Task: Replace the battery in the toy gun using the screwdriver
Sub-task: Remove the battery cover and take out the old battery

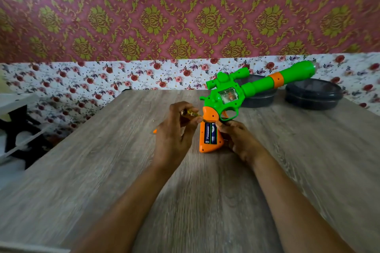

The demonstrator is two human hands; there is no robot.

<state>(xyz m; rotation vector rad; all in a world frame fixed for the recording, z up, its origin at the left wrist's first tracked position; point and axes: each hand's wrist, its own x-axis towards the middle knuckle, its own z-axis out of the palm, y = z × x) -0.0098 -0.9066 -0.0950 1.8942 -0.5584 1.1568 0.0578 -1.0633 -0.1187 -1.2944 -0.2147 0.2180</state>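
Note:
A green and orange toy gun [242,90] lies on the wooden table [102,160], barrel pointing to the far right. Its orange grip is uncovered and two dark blue batteries [210,133] sit side by side in the compartment. My left hand [174,129] grips a screwdriver [190,113] with a yellow handle, its tip at the grip's upper left edge. My right hand [236,137] holds the grip from the right, a fingertip touching the top of the right battery. A small orange piece [154,130] shows just left of my left hand, mostly hidden.
Two dark round containers [312,94] stand at the table's far right, one partly behind the gun barrel. A floral wall runs along the table's back edge. A black and white object [14,129] sits off the table's left side.

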